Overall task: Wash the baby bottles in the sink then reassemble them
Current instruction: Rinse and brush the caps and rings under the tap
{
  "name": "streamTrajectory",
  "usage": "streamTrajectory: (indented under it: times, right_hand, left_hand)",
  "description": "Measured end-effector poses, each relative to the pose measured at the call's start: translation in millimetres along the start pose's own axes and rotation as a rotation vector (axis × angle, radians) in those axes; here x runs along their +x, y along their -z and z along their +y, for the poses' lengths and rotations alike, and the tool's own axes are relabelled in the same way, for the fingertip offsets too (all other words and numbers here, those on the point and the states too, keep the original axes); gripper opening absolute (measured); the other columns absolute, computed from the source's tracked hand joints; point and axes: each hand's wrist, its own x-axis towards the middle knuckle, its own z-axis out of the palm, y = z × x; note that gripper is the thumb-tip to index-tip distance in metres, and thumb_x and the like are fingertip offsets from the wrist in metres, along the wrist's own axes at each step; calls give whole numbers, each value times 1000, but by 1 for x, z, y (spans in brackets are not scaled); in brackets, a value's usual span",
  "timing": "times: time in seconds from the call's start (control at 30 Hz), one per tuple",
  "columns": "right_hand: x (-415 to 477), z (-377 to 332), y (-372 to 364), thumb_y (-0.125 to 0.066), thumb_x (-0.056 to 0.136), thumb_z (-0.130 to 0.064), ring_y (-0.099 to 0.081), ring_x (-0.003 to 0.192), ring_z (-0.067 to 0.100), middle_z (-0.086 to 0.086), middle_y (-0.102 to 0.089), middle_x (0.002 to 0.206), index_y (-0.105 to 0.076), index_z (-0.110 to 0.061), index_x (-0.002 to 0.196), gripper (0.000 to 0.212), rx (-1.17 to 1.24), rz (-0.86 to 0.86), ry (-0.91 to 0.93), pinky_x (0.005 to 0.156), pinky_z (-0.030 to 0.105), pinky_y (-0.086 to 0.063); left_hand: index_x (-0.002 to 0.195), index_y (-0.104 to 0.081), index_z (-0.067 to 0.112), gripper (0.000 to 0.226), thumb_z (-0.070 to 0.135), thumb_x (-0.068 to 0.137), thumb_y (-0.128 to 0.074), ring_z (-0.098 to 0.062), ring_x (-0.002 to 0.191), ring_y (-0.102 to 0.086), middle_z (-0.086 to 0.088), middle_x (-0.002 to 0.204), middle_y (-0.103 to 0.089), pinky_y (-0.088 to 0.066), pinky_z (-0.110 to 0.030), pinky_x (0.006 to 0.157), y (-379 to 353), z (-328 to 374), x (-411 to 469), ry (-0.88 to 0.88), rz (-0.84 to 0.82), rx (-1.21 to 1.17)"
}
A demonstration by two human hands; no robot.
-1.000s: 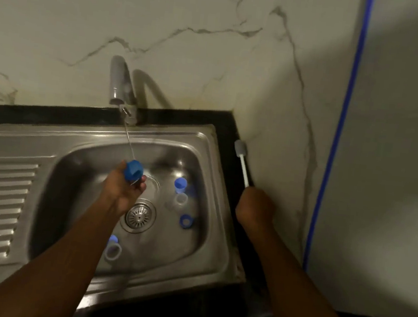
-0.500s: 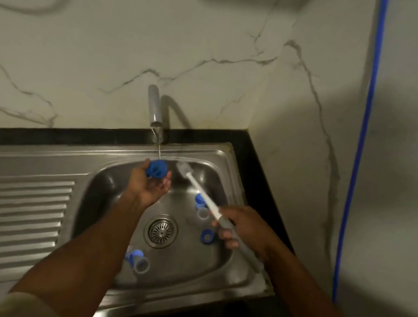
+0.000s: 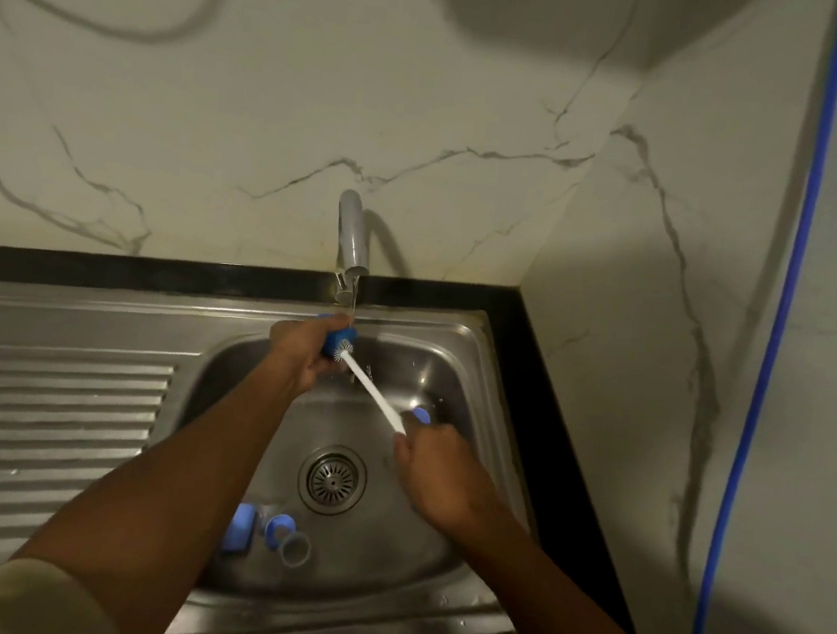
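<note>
Bottle pieces (image 3: 287, 535), blue, blurred, at near side of sink (image 3: 364, 616), part-hidden by left forearm (image 3: 173, 471). Farther: right hand (image 3: 440, 479) clenched round white brush (image 3: 373, 387) handle, covering another blue piece (image 3: 421, 414). Farthest, under faucet (image 3: 352, 237): left hand (image 3: 299, 350) gripping blue bottle part (image 3: 338, 337), bristles inside.

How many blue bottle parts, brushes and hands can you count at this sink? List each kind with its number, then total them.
Blue bottle parts: 4 (held part, part by the brush handle, pale cap, ring)
Brushes: 1 (brush)
Hands: 2 (left hand, right hand)
Total: 7
</note>
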Motion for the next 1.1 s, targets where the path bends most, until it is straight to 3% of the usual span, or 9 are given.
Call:
streamTrajectory:
  times: [0.17, 0.27, 0.4, 0.53, 0.67, 0.73, 0.83, 0.9, 1.1]
  right_hand:
    - [-1, -2, 25, -49, 100, -21, -37, 43, 7, 4, -53, 66, -62, 0, 109, 26, 1225, -411, -308, 36, 19, -27]
    - [-3, -3, 19, -46, 101, -25, -45, 47, 11, 4, -54, 69, -61, -8, 92, 24, 782, -265, -194, 42, 28, -40]
    - [0, 5, 12, -36, 104, -28, -65, 86, 27, 9, -67, 102, -54, -15, 126, 31, -125, -19, -9, 74, 35, -52]
    - [7, 7, 20, -47, 101, -22, -44, 45, 14, 8, -56, 71, -64, -8, 95, 23, 861, -159, -225, 41, 29, -39]
    - [12, 16, 36, -48, 101, -24, -33, 36, 3, 3, -50, 64, -63, -6, 112, 26, 1467, -483, -441, 32, 13, -25]
    - [9, 13, 33, -48, 102, -25, -42, 39, 9, 7, -53, 67, -65, -6, 107, 26, 1155, -396, -345, 38, 19, -30]
    - [12, 10, 27, -44, 102, -27, -67, 82, 29, 11, -67, 94, -62, -15, 113, 25, -15, -67, -5, 63, 29, -42]
    - [13, 8, 24, -44, 102, -28, -67, 91, 29, 9, -68, 101, -60, -20, 118, 24, -177, 39, 38, 71, 33, -49]
    - [3, 1, 38, -50, 101, -24, -35, 38, 6, 5, -49, 64, -64, -4, 106, 25, 1160, -340, -340, 36, 18, -26]
  left_hand:
    - [112, -62, 7, 35, 25, 85, -73, -26, 82, -67, -16, 98, -67, -58, -44, 89, 9, 3, 5, 119, -141, -115]
    - [112, -61, 6, 28, 18, 88, -70, -19, 76, -67, -13, 99, -64, -59, -34, 73, -2, -6, 9, 109, -172, -311]
    - [113, -62, 7, 35, 30, 89, -72, -18, 78, -61, -11, 97, -62, -53, -35, 94, -21, -6, 7, 93, -127, -352]
    - [130, -50, 4, 40, 18, 94, -59, -31, 106, -63, -22, 123, -55, -51, -44, 101, -14, 2, 6, 159, -248, -430]
    - [128, -54, 4, 40, 12, 90, -62, -35, 114, -64, -25, 126, -59, -53, -52, 96, -3, 7, -2, 152, -363, -454]
    - [126, -55, 5, 41, 13, 88, -67, -32, 103, -69, -24, 126, -59, -57, -50, 91, -6, 5, -2, 157, -291, -398]
    - [126, -54, 5, 37, 23, 95, -64, -28, 84, -69, -22, 112, -62, -60, -42, 84, -13, -6, 4, 126, -156, -236]
    - [124, -55, 7, 39, 33, 96, -65, -24, 74, -68, -20, 102, -64, -58, -42, 86, -18, -7, 7, 71, -94, -124]
    - [125, -58, 10, 45, 35, 89, -66, -28, 109, -61, -13, 120, -59, -51, -56, 98, -14, 8, 4, 123, -276, -285]
